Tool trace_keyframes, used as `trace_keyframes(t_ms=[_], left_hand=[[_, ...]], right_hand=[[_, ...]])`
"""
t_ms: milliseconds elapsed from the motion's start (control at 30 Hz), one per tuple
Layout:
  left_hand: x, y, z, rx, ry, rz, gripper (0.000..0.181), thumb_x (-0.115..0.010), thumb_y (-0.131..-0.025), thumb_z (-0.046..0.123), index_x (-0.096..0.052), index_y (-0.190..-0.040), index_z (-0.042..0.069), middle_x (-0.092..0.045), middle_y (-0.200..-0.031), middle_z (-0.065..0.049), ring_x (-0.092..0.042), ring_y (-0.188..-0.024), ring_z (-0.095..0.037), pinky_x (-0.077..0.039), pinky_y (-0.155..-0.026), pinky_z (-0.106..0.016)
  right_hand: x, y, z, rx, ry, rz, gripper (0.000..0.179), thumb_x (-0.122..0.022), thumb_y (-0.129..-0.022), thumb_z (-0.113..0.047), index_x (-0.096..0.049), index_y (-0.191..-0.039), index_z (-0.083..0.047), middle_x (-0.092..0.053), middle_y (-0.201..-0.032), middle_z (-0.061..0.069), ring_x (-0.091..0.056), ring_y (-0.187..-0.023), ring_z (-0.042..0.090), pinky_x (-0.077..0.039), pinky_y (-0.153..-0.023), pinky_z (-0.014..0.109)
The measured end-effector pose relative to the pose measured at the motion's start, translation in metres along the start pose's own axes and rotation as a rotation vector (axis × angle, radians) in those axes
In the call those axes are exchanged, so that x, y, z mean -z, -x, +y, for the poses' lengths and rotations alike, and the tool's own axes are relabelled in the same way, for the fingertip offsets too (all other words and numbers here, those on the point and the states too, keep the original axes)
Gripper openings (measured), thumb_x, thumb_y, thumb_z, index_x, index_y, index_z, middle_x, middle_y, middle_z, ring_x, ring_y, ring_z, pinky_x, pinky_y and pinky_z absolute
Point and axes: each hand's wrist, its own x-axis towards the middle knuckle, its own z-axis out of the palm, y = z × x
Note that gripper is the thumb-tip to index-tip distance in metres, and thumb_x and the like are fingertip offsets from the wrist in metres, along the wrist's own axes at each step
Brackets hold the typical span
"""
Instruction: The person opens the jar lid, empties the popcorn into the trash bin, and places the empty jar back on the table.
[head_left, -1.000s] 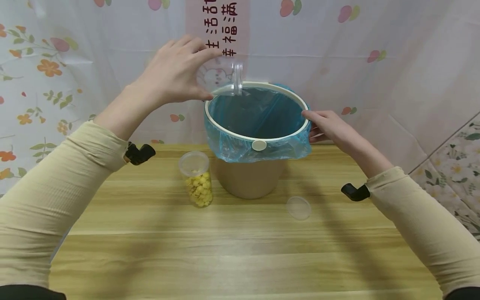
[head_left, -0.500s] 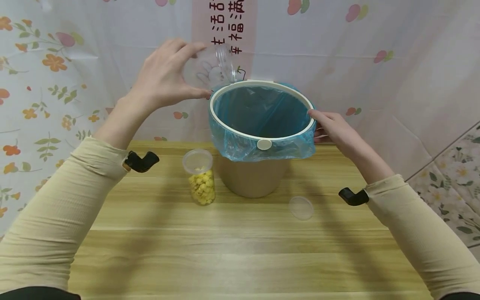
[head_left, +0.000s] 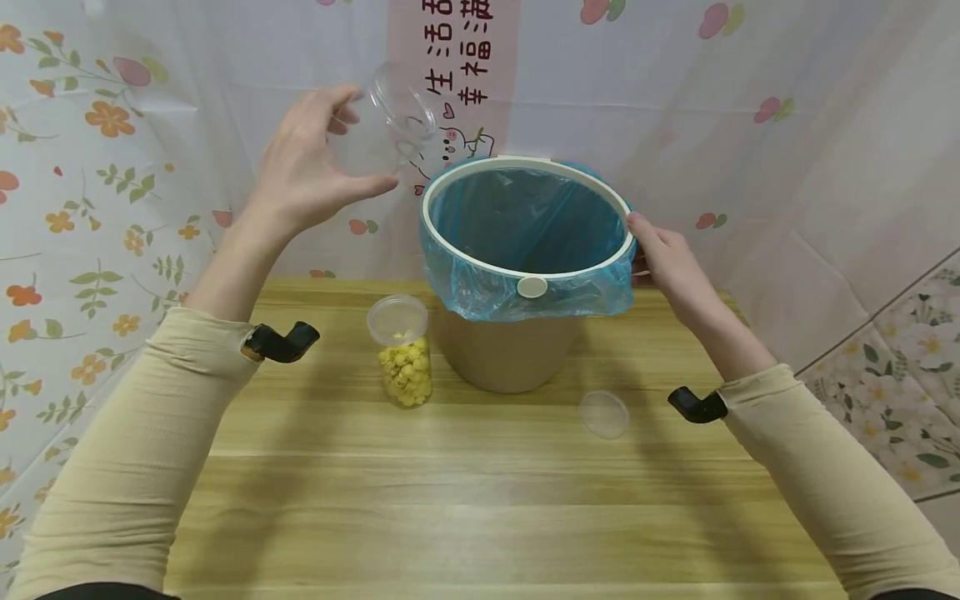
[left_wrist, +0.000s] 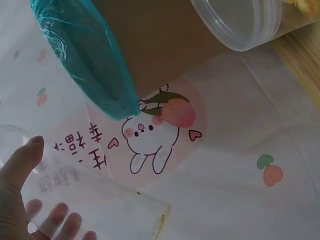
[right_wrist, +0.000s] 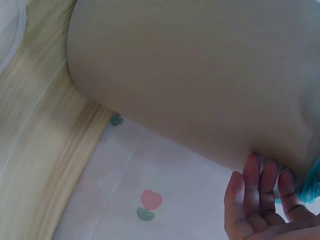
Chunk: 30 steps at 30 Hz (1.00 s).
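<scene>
My left hand point(head_left: 300, 162) holds a clear plastic jar point(head_left: 375, 133) around its side, raised to the left of a trash can. The jar tilts with its mouth up and to the right; no contents show in it. In the left wrist view the thumb and fingers span the jar's wall point(left_wrist: 110, 200). The trash can point(head_left: 506, 354) is brown with a cream rim and a blue bag point(head_left: 480, 283) folded over it. My right hand point(head_left: 678, 271) grips its right edge, thumb on the rim. Its other fingers point(right_wrist: 252, 180) lie against the outside, under the bag.
A lidded clear jar of yellow popcorn-like pieces point(head_left: 405, 367) stands left of the trash can. A loose clear lid point(head_left: 604, 414) lies on the wooden table point(head_left: 480, 500) at front right. A printed curtain point(head_left: 637, 100) hangs close behind.
My left hand has moved left, away from over the trash can's rim, and turned the clear jar from lying level to mouth-up. The right hand stays at the rim.
</scene>
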Motion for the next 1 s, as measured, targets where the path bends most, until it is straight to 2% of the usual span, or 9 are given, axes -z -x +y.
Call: trace_keyframes(t_ms=[133, 367, 500, 733, 1000], left_hand=[[-0.005, 0.005, -0.008, 0.014, 0.075, 0.032, 0.096, -0.090, -0.075, 0.035, -0.039, -0.155, 0.021, -0.055, -0.143, -0.009, -0.053, -0.130, -0.025, -0.042, -0.114, -0.044], [-0.013, 0.016, -0.021, 0.095, 0.228, 0.086, 0.089, -0.091, -0.075, 0.029, -0.042, -0.149, 0.023, -0.057, -0.140, -0.010, -0.054, -0.126, -0.022, -0.044, -0.116, -0.039], [-0.019, 0.022, -0.029, 0.118, 0.246, 0.090, 0.085, -0.090, -0.076, 0.032, -0.043, -0.146, 0.023, -0.056, -0.139, -0.009, -0.055, -0.127, -0.024, -0.044, -0.116, -0.042], [-0.030, 0.036, -0.040, 0.136, 0.284, 0.090, 0.084, -0.089, -0.077, 0.029, -0.042, -0.146, 0.020, -0.055, -0.135, -0.010, -0.057, -0.129, -0.027, -0.044, -0.118, -0.045], [-0.047, 0.050, -0.054, 0.171, 0.268, 0.082, 0.082, -0.087, -0.078, 0.030, -0.044, -0.145, 0.014, -0.061, -0.133, -0.016, -0.059, -0.127, -0.026, -0.046, -0.114, -0.045]], right_hand=[[0.000, 0.001, 0.002, -0.004, -0.017, 0.005, 0.065, -0.038, -0.103, -0.064, -0.063, -0.117, -0.005, -0.068, -0.087, -0.013, -0.069, -0.083, 0.005, -0.058, -0.075, 0.018], [-0.002, -0.001, 0.005, 0.002, -0.040, 0.028, 0.066, -0.037, -0.103, -0.064, -0.064, -0.119, -0.005, -0.066, -0.087, -0.013, -0.067, -0.084, 0.005, -0.059, -0.075, 0.018], [-0.005, 0.001, 0.008, 0.000, -0.074, 0.050, 0.066, -0.038, -0.103, -0.063, -0.066, -0.116, -0.005, -0.069, -0.086, -0.013, -0.069, -0.082, 0.005, -0.060, -0.076, 0.019], [-0.009, 0.005, 0.017, -0.002, -0.107, 0.054, 0.057, -0.034, -0.105, -0.062, -0.068, -0.102, -0.017, -0.068, -0.085, -0.013, -0.067, -0.083, 0.005, -0.058, -0.076, 0.019], [-0.014, 0.016, 0.029, 0.028, -0.114, 0.056, 0.058, -0.030, -0.105, -0.062, -0.068, -0.103, -0.018, -0.069, -0.087, -0.013, -0.067, -0.084, 0.008, -0.058, -0.078, 0.022]])
